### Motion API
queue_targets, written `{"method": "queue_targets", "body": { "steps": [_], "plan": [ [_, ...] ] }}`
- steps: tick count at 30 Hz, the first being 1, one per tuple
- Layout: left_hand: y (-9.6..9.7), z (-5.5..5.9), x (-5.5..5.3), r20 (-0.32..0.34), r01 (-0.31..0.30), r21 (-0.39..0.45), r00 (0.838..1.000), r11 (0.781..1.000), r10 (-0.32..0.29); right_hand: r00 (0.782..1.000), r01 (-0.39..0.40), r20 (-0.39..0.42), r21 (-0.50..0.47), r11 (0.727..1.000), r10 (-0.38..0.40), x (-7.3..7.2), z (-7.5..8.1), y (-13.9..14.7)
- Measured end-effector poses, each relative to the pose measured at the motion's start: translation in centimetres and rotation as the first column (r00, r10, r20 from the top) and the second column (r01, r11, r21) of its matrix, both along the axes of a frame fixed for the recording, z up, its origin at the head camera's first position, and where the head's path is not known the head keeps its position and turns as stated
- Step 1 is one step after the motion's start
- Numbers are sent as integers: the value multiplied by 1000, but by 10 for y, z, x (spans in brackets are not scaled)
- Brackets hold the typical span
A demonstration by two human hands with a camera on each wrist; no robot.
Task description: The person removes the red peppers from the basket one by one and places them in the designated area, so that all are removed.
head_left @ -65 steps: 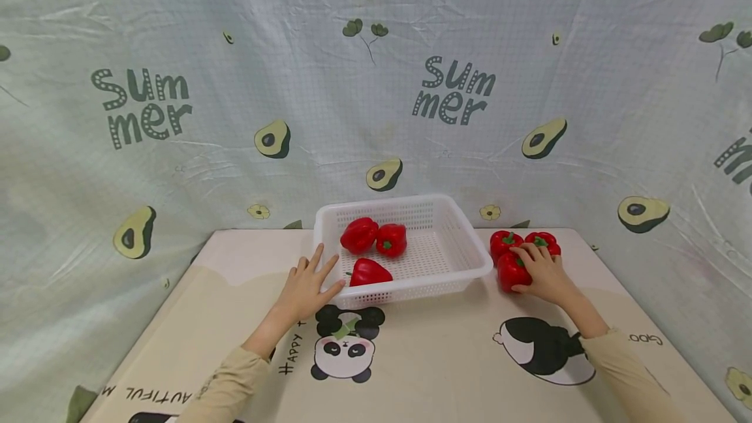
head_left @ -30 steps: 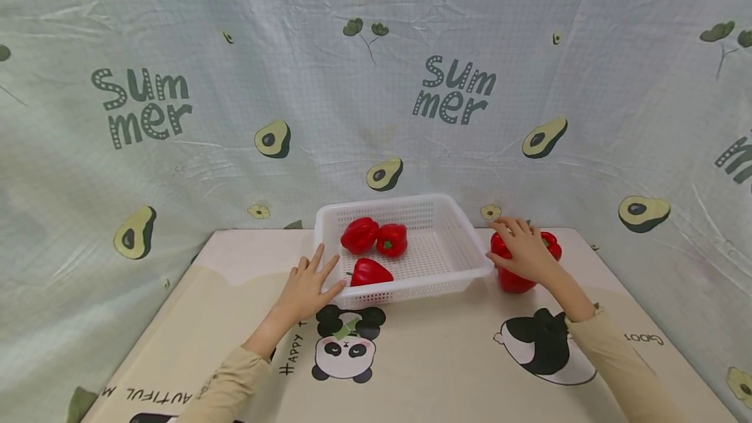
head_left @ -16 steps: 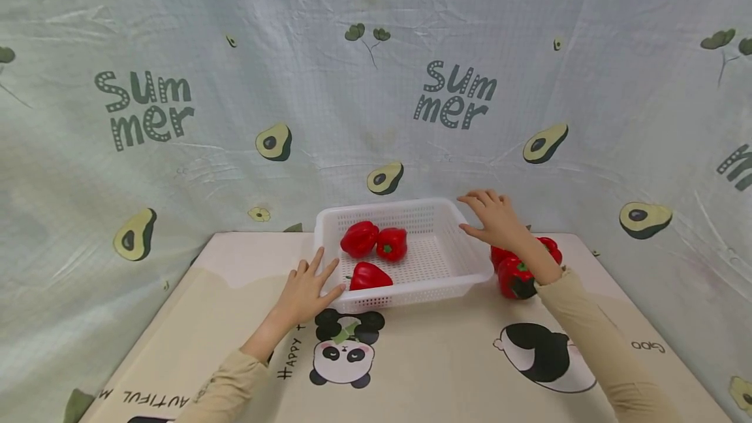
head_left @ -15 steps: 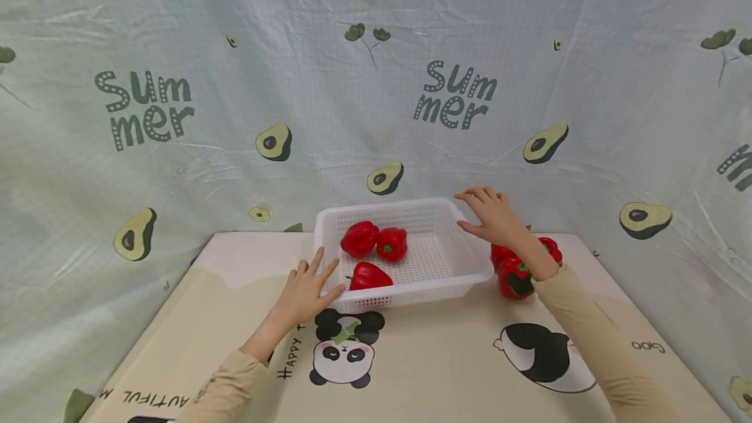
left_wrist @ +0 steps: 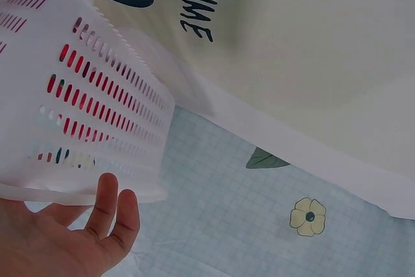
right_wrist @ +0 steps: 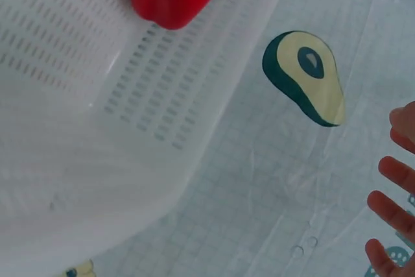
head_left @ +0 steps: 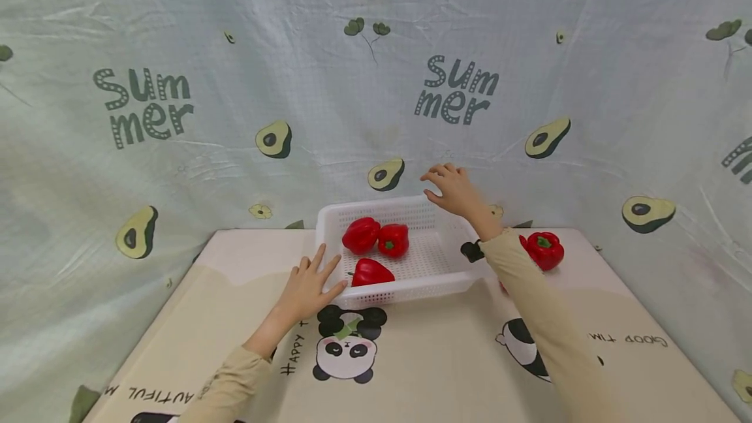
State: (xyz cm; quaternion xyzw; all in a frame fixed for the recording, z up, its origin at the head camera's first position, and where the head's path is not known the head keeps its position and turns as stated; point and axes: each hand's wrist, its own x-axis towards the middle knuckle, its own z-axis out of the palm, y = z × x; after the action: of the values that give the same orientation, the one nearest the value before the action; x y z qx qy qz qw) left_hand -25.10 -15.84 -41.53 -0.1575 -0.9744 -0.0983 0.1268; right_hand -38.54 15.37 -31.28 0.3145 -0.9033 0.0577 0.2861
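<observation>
A white perforated plastic basket (head_left: 423, 279) stands at the table's back, holding a red bell pepper (head_left: 360, 235) at the back left, another bell pepper (head_left: 393, 240) touching it, and a third bell pepper (head_left: 372, 272) lying near the front wall. My left hand (head_left: 305, 289) rests on the basket's left rim with fingers spread; the left wrist view shows its fingertips at the rim. Above the basket's back right part hovers my right hand (head_left: 452, 191), fingers loosely bent and nothing in them. In the right wrist view, its separate fingers (right_wrist: 392, 209) show at the edge.
Right of the basket a red bell pepper (head_left: 545, 251) stands on the table, with more red peppers partly hidden behind the right sleeve (head_left: 529, 305). A printed cloth (head_left: 329, 149) hangs behind the table. Panda prints (head_left: 346, 351) mark the tabletop.
My right hand has left the peppers on the right and moved left and up over the basket, taking none along. The left hand, basket and peppers have stayed in place.
</observation>
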Motion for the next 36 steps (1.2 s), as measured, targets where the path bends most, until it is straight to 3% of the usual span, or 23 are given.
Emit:
{"method": "queue_targets", "body": {
  "steps": [5, 9, 15, 19, 25, 29, 36],
  "plan": [
    [0, 1, -1, 8, 0, -2, 1000, 1000, 0, 999, 28, 18, 23, 999, -28, -13, -6, -18],
    [0, 2, -1, 9, -2, -3, 1000, 1000, 2, 1000, 22, 11, 51, 998, -23, -21, -20, -30],
    [1, 2, 1, 12, -8, -1, 1000, 1000, 8, 998, -55, 4, 163, 985, 55, -26, -41, -42],
    [1, 2, 1, 25, -13, 2, 1000, 1000, 13, 994, -109, 23, 292, 950, 107, -23, -49, -46],
    [1, 1, 1, 16, -11, 3, 1000, 1000, 11, 994, -103, 67, 463, 880, 82, -18, -55, -49],
    [1, 1, 1, 17, -13, 11, 1000, 1000, 13, 992, -119, 104, 524, 843, 76, -18, -57, -53],
    [3, 2, 2, 26, -15, 10, 1000, 1000, 15, 988, -155, 109, 577, 802, 113, -15, -58, -56]
  ]
}}
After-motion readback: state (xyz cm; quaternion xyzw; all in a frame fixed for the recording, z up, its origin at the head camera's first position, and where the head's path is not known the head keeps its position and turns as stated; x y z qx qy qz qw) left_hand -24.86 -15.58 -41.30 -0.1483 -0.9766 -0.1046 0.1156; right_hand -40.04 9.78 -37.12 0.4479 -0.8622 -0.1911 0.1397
